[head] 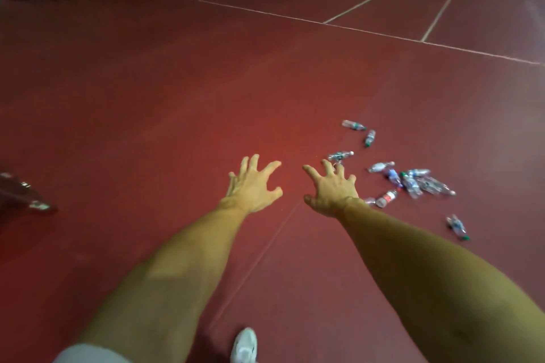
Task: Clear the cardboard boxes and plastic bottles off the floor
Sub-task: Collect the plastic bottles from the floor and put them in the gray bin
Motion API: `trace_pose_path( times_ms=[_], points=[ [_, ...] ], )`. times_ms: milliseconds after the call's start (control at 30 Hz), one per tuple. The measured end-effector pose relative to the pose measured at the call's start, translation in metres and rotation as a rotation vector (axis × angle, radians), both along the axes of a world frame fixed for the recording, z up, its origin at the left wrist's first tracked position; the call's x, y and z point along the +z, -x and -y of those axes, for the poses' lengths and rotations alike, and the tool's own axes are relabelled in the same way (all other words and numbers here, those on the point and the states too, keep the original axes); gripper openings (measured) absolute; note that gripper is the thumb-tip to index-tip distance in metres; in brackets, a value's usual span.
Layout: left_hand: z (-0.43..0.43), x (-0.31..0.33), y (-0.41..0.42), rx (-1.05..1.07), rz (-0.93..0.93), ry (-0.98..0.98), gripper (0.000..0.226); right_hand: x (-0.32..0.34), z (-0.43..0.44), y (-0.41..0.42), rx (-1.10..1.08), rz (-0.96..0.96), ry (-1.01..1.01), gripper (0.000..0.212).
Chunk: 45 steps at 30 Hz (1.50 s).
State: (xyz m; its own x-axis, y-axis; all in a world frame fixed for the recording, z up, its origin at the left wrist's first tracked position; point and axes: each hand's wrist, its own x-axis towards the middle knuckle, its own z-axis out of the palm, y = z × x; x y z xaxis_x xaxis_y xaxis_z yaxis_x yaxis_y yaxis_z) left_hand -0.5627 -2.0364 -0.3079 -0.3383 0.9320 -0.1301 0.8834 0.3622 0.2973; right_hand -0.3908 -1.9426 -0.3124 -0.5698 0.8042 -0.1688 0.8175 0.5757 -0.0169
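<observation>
Scattered bottles point(411, 186) lie just R of spread right hand point(333, 190), prob. untouched.

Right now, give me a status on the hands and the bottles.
Hands: left hand, right hand open, empty, outstretched. Scattered plastic bottles on floor ahead right, none lifted. Nothing seen in the way.

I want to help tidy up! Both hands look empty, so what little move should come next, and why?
Probably the right hand should reach a bit further and close on the clear bottle lying just past its fingertips. It and the left hand are spread open, holding nothing, and that bottle looks nearest of those scattered on the red floor.
</observation>
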Motion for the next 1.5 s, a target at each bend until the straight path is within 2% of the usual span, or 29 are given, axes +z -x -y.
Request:
trace_pose_path(
  times_ms=[467,600,767,1033,1200,1500],
  points=[
    [-0.330,-0.045,-0.045,-0.271,-0.024,0.063,0.069,-0.041,-0.265,-0.092,-0.390,-0.032,0.059,0.077],
    [-0.405,-0.042,-0.083,-0.376,-0.056,0.106,0.070,-0.045,-0.320,-0.131,-0.487,-0.072,0.091,0.076],
    [-0.504,-0.040,-0.158,-0.484,-0.041,0.066,0.068,-0.050,-0.400,-0.200,-0.588,-0.086,0.083,0.073],
    [-0.638,-0.052,-0.278,-0.429,-0.027,0.077,0.069,-0.046,-0.547,-0.327,-0.522,-0.054,0.066,0.074],
    [-0.710,-0.061,-0.347,-0.409,0.002,0.078,0.069,-0.049,-0.620,-0.401,-0.485,0.041,0.084,0.079],
    [-0.834,-0.076,-0.393,-0.410,-0.019,0.114,0.069,-0.067,-0.752,-0.443,-0.435,0.046,0.132,0.082]
  ],
)
